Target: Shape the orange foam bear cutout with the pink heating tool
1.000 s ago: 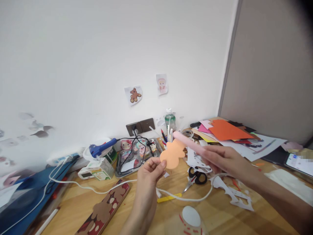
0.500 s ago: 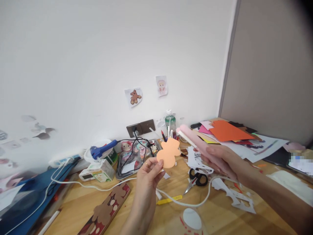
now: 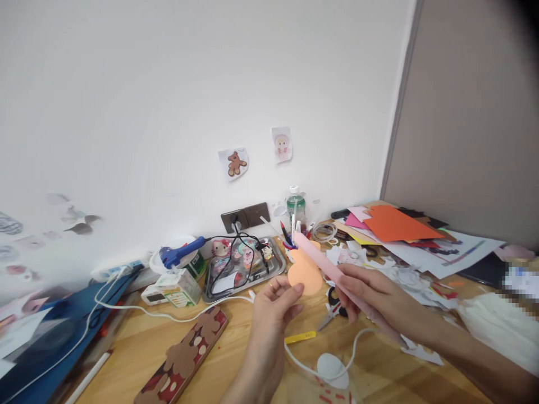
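My left hand [image 3: 272, 320] pinches an orange paper cutout [image 3: 304, 277] with rounded, lobed edges between thumb and fingers. My right hand [image 3: 379, 294] is closed around a long, flat pink piece [image 3: 318, 255], seen almost edge-on; its exact kind is unclear. Part of the pink piece overlaps the cutout's upper right in this view; whether they touch I cannot tell. Below the hands lie black-handled scissors [image 3: 330, 315], partly hidden by my right hand, and a yellow stick-like tool [image 3: 300, 337]. A white oval piece [image 3: 332, 367] lies nearer to me.
A metal tray [image 3: 275, 264] holds character pieces and black cables. A blue glue gun [image 3: 183, 252] rests on a white round lid beside small boxes [image 3: 181, 289]. A brown bear-decorated long piece [image 3: 185, 356] lies left. Coloured paper [image 3: 400, 224] and white scraps [image 3: 404, 275] spread right. A bottle [image 3: 296, 207] stands behind.
The pink piece has turned edge-on and moved left and down, over the cutout's edge. My left hand and the cutout have shifted slightly right; the view has also moved a little.
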Tool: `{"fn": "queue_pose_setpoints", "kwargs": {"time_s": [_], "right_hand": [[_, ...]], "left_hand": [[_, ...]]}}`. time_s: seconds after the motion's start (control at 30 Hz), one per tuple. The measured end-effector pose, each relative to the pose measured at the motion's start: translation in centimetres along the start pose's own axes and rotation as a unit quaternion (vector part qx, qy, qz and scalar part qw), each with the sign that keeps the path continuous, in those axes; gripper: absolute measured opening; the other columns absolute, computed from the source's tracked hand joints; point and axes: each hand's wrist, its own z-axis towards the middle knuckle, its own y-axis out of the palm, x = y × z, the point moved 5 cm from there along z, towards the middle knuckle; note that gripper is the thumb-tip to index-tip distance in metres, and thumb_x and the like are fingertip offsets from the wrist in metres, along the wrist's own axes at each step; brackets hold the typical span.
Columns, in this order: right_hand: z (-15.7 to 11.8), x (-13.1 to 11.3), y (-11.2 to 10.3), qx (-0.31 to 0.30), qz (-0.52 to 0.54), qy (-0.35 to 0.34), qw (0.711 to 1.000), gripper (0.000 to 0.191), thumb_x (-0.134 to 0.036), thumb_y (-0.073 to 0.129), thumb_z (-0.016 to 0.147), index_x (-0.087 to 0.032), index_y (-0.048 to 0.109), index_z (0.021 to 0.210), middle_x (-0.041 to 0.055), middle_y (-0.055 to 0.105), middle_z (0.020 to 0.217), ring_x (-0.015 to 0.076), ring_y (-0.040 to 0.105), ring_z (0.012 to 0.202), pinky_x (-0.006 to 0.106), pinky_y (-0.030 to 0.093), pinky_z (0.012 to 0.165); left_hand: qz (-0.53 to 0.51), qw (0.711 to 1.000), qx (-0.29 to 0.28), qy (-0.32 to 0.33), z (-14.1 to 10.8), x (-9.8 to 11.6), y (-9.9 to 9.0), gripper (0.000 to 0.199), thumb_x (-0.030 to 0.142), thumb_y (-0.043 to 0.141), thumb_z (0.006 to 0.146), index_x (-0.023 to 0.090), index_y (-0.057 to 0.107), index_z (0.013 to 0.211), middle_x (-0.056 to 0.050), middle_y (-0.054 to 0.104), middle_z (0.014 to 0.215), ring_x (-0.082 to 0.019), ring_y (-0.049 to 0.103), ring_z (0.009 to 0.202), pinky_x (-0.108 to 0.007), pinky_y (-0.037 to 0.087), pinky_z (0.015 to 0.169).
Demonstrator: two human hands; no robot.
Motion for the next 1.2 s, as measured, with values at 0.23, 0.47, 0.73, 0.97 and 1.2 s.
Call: {"fn": "queue_pose_setpoints", "kwargs": {"time_s": [0.23, 0.47, 0.73, 0.97, 1.2], "right_hand": [[-0.1, 0.5, 0.1, -0.004, -0.050, -0.005, 0.999, 0.033, -0.038, 0.028, 0.086, -0.017, 0.043, 0.066, -0.0033, 0.043, 0.056, 0.0085, 0.040, 0.050, 0.021, 0.033, 0.049], [0.0, 1.2, 0.8, -0.021, -0.057, 0.018, 0.998, 0.034, -0.041, 0.028, 0.085, -0.017, 0.043, 0.066, -0.0030, 0.041, 0.057, 0.0081, 0.037, 0.049, 0.020, 0.028, 0.045], [0.9, 2.8, 0.0, -0.015, 0.028, 0.083, 0.996, 0.033, -0.040, 0.045, 0.077, -0.019, 0.043, 0.103, -0.0046, 0.045, 0.057, 0.0051, 0.036, 0.040, 0.017, 0.025, 0.037], [1.2, 2.8, -1.1, -0.036, 0.058, 0.078, 0.995, 0.031, -0.040, 0.050, 0.073, -0.018, 0.049, 0.095, 0.0046, 0.059, 0.078, 0.0161, 0.056, 0.070, 0.024, 0.041, 0.058], [0.7, 1.6, -1.3, -0.031, 0.068, 0.113, 0.991, 0.035, -0.043, 0.051, 0.072, -0.014, 0.053, 0.092, 0.0083, 0.061, 0.077, 0.0187, 0.057, 0.072, 0.027, 0.042, 0.064]], "left_hand": [[0.004, 1.000, 0.024, -0.006, 1.0, 0.6, -0.9, 0.031, 0.033, 0.067, 0.054, 0.014, 0.057, 0.077, -0.002, 0.056, 0.074, -0.010, 0.050, 0.066, -0.018, 0.042, 0.054], [0.013, 0.999, -0.010, 0.027, 0.7, 1.3, -1.0, 0.019, 0.028, 0.063, 0.061, 0.011, 0.056, 0.068, -0.002, 0.055, 0.068, -0.008, 0.050, 0.059, -0.019, 0.041, 0.056], [-0.011, 0.999, 0.029, 0.020, 1.7, 0.6, -1.8, 0.022, 0.031, 0.065, 0.057, 0.013, 0.056, 0.067, -0.002, 0.057, 0.069, -0.010, 0.051, 0.062, -0.019, 0.041, 0.056], [-0.020, 1.000, 0.007, 0.018, 1.4, 0.0, -1.5, 0.021, 0.031, 0.062, 0.062, 0.014, 0.055, 0.073, -0.003, 0.057, 0.076, -0.010, 0.051, 0.069, -0.021, 0.040, 0.061], [-0.023, 1.000, -0.001, 0.002, 1.5, -0.7, -1.3, 0.019, 0.030, 0.062, 0.062, 0.015, 0.054, 0.071, -0.001, 0.055, 0.072, -0.010, 0.051, 0.067, -0.020, 0.040, 0.060]]}}
